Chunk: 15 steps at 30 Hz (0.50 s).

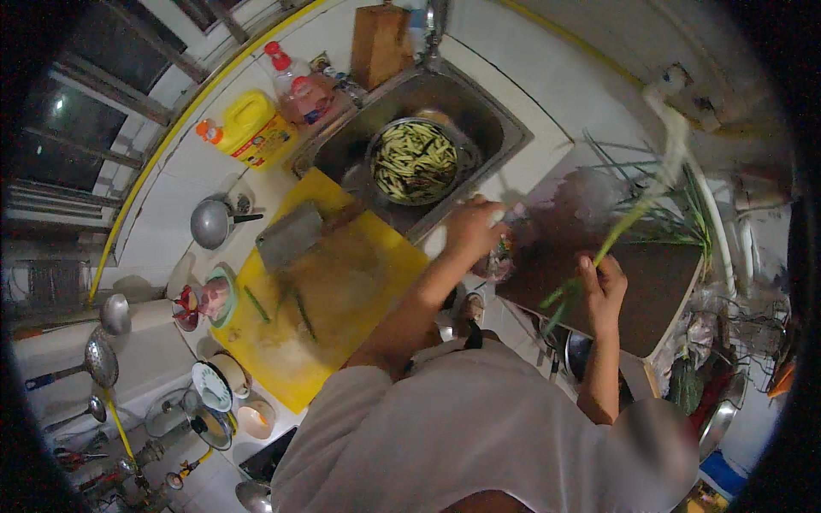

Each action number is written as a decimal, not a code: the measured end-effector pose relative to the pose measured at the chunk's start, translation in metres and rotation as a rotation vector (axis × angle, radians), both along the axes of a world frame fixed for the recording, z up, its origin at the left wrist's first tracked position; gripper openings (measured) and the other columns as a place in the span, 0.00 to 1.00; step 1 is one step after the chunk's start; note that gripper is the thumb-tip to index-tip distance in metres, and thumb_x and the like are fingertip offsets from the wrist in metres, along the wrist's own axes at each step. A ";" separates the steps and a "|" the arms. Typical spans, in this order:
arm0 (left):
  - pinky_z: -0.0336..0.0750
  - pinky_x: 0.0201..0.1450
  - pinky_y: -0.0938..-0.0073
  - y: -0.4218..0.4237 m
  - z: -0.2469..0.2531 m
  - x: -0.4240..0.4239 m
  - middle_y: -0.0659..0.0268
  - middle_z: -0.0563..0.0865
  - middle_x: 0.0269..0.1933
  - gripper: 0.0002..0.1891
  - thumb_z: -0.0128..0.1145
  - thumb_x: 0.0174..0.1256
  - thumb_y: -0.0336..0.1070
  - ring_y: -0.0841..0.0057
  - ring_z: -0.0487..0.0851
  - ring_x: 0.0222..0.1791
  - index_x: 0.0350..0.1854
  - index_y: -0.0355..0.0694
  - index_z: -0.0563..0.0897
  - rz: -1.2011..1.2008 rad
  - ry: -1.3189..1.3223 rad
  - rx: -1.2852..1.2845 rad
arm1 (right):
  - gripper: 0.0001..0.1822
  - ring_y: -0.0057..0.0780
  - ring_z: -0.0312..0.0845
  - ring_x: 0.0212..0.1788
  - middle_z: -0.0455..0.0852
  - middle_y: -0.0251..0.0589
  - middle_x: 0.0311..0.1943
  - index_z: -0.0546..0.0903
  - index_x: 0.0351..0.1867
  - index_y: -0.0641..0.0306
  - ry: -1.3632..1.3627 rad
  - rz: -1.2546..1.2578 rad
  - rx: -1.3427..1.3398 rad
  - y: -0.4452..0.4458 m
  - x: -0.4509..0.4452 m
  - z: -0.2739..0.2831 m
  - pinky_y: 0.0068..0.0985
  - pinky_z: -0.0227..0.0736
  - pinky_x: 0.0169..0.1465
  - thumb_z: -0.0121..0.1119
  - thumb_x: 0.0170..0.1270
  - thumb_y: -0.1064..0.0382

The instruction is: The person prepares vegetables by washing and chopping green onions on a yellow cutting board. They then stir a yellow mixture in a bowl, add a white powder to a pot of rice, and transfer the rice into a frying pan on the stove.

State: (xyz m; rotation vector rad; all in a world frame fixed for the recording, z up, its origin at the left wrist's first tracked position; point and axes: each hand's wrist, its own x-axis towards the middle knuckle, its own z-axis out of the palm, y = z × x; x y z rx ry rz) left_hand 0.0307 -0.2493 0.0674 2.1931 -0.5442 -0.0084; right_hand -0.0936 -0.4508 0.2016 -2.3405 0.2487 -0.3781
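My right hand (603, 282) grips a long scallion stalk (625, 221) by its green part. The pale end of the stalk is blurred and points up and away, while green tips hang below my fingers. My left hand (474, 227) is over the counter by the sink's front corner, its fingers curled. Something white shows at its fingertips, too blurred to name. Just below that hand is a clear plastic bag (499, 256). To the left a cleaver (292, 237) lies flat on a yellow cutting board (359, 282), with a few green scallion pieces (256, 304) nearer me.
A metal bowl of cut vegetable strips (415, 160) stands in the sink (507, 131). More scallions (689, 215) lie on the brown surface (616, 314) at right. Bowls with raw meat (215, 296) and red chillies (186, 308) flank the board. A yellow jug (256, 131) stands behind.
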 end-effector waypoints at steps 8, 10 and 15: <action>0.70 0.47 0.55 0.188 0.000 0.036 0.63 0.80 0.41 0.05 0.64 0.50 0.35 0.59 0.75 0.51 0.30 0.44 0.84 0.449 -0.218 0.436 | 0.11 0.41 0.79 0.29 0.82 0.49 0.29 0.82 0.41 0.62 0.244 0.130 -0.291 0.027 0.076 -0.042 0.32 0.71 0.35 0.62 0.62 0.59; 0.70 0.48 0.53 0.205 -0.019 0.031 0.63 0.82 0.39 0.05 0.64 0.51 0.35 0.60 0.77 0.47 0.31 0.44 0.84 0.447 -0.130 0.435 | 0.11 0.43 0.80 0.31 0.83 0.50 0.30 0.82 0.41 0.61 0.232 0.232 -0.298 0.040 0.096 -0.043 0.33 0.72 0.35 0.62 0.61 0.59; 0.71 0.49 0.57 0.231 -0.006 0.020 0.60 0.84 0.37 0.07 0.62 0.56 0.37 0.59 0.81 0.41 0.34 0.43 0.84 0.453 0.027 0.305 | 0.12 0.47 0.81 0.35 0.85 0.48 0.33 0.83 0.42 0.57 0.327 0.335 -0.246 0.078 0.155 -0.041 0.35 0.74 0.39 0.63 0.60 0.56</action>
